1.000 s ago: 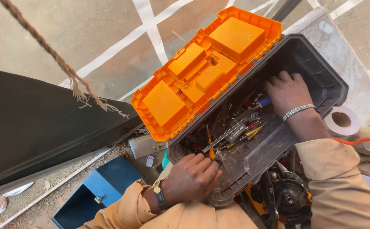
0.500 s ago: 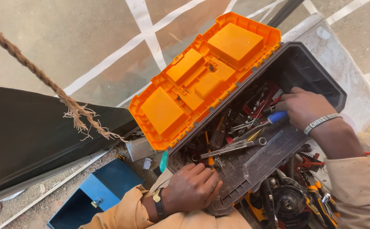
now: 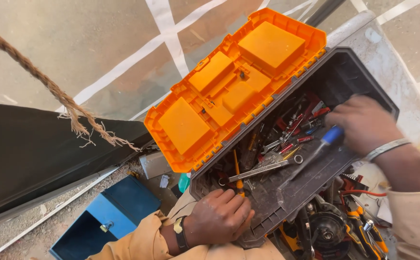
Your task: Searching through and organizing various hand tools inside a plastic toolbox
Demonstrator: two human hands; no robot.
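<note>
Grey ground with white painted lines fills the top of the view, and a frayed brown rope (image 3: 51,89) slants across the upper left. Down at lower left sits a blue metal box (image 3: 109,216) with a small brass latch. Centre stage is the black toolbox (image 3: 359,72), its orange lid (image 3: 234,89) thrown open toward upper left, square raised panels showing on the inside. The box is crammed with spanners, pliers and red-handled tools.

Right hand (image 3: 364,125) is over the right half of the box, fingers curled tight around a blue-handled screwdriver (image 3: 316,151). Its long axis runs diagonally, handle up right at the hand, dark shaft pointing down left, lying across the black tray (image 3: 287,192) at the near edge. The hand is blurred.

Left hand (image 3: 217,219) sits at the near corner, fingers bent over the toolbox rim, touching it beside a yellow-handled tool (image 3: 237,173); nothing is pinched in them.
</note>
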